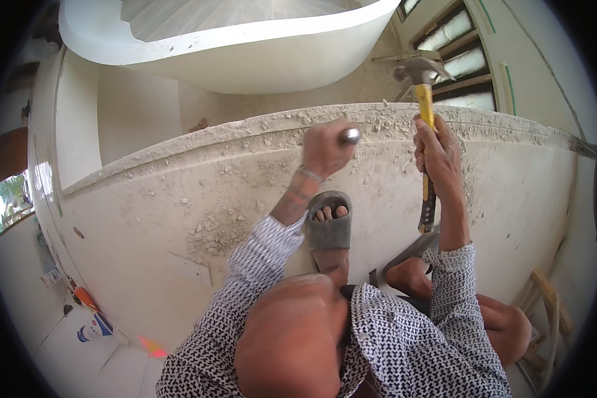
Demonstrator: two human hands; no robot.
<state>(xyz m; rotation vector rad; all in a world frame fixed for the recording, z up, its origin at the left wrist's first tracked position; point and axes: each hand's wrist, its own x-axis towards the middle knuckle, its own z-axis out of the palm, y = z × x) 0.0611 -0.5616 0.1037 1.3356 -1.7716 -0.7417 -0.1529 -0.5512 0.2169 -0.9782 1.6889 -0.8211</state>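
Observation:
My left hand (326, 149), slightly blurred, is closed round a chisel (349, 136); only its round shiny metal head shows, and its blade is hidden. Under this hand runs the chipped edge of the concrete slab (259, 142), strewn with broken bits. Off to the right, my right hand (439, 152) grips a claw hammer (423, 99) by its yellow and black handle. The hammer's steel head points away from me, apart from the chisel. Chips of rubble (212, 232) lie on the slab near my left forearm.
Beyond the slab edge is a drop, with a curved white stair wall (265, 56) across it. My sandalled foot (330, 225) stands close behind the chipped edge. Wooden pieces (549, 302) lean at the right; a white and blue container (94, 328) stands at the lower left.

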